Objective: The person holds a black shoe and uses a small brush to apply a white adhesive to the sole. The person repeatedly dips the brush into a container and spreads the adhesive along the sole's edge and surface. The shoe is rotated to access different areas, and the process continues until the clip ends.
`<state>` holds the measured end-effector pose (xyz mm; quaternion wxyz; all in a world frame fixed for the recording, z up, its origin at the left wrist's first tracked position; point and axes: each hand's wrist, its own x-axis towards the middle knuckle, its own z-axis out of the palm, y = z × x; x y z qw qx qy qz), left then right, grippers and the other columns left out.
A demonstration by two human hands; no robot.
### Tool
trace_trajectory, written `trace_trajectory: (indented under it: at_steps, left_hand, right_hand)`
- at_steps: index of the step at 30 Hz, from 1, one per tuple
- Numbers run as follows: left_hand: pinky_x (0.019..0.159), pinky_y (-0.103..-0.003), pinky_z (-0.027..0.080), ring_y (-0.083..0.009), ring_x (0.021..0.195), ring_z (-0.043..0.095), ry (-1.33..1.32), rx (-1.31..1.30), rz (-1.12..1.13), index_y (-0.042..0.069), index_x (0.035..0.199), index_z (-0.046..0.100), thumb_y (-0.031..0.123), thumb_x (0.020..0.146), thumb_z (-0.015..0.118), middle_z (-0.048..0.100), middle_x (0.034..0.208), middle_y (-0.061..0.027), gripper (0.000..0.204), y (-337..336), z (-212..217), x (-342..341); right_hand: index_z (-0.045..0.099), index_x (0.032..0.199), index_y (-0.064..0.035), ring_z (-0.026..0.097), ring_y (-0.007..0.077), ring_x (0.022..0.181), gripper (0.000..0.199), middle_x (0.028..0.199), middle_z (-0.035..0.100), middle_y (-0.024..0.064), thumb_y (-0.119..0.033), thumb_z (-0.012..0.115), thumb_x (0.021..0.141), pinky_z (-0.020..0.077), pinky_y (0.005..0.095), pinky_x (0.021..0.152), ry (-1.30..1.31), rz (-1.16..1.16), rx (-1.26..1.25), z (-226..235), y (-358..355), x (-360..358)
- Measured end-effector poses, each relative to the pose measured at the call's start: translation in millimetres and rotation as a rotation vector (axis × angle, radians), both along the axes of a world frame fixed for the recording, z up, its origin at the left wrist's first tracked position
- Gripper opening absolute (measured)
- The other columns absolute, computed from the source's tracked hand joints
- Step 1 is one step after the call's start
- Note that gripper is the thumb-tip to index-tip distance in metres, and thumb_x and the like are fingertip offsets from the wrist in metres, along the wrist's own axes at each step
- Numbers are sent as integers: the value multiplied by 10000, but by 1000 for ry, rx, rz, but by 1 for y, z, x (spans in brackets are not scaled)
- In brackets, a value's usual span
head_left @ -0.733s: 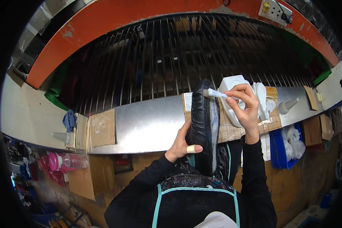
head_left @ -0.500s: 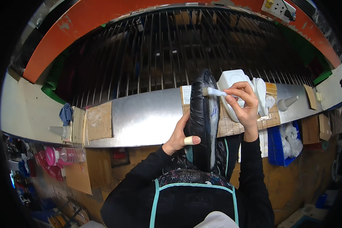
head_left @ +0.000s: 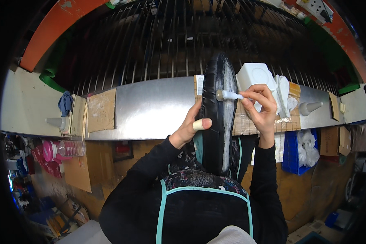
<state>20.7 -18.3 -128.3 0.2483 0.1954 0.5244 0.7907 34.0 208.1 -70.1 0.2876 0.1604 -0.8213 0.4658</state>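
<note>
A black shoe upper [head_left: 214,140], stretched to a full shoe shape, stands on its edge lengthwise before me, its pale, whitish bottom turned to the right. My left hand [head_left: 189,128] grips its left side, with the tape-wrapped thumb lying across the black material and the fingers hidden behind. Between the thumb and fingers of my right hand [head_left: 261,112] is a small brush [head_left: 231,95] with a pale handle. Its bristles touch the black edge beside the whitish bottom. Right behind that hand are a white plastic container [head_left: 254,75] and several white sole-shaped pieces [head_left: 282,93].
Dark metal bars or rollers [head_left: 150,53] run behind the metal bench [head_left: 150,105]. Grey cones [head_left: 311,107] stick out at both sides. Cardboard [head_left: 101,110] lies at left; a blue bin [head_left: 289,152] with plastic bags hangs low right. A pink-lidded bottle [head_left: 69,149] is below left.
The shoe has turned a little, showing more of its whitish bottom. The brush has shifted onto the black edge nearer the middle of the shoe. The whole view has tilted slightly.
</note>
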Motion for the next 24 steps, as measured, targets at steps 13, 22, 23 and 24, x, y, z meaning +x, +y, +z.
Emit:
trace_trajectory:
  at_steps: [13,22,23,24]
  left_hand:
    - [1030,-376,455,-275,1224,524,-194,81,35,-9,1445,299,584,748,707,487,1313,-187,1002,-5,2,-1]
    - [980,-345,508,-245,1158,575,-220,108,47,-25,1391,337,586,800,688,515,1270,-173,919,-13,-4,-7]
    - [976,-343,512,-242,1152,579,-216,112,50,-26,1387,341,590,800,688,519,1264,-171,919,-13,-4,-8]
    - [978,-345,512,-246,1155,580,-222,112,52,-25,1386,343,589,803,685,520,1264,-175,913,-13,-4,-8]
  right_hand:
    - [761,944,-74,496,88,629,179,857,616,10,-108,784,770,365,250,714,-80,32,12,-16,-8,11]
    - [762,927,-83,503,112,694,174,853,615,0,-113,784,758,336,282,756,-107,7,86,-20,-11,20]
    - [762,926,-83,505,110,700,172,853,616,1,-114,783,758,333,280,756,-120,10,85,-20,-11,22]
    - [762,925,-83,506,108,705,171,853,617,2,-115,782,759,329,278,756,-135,8,88,-20,-11,24]
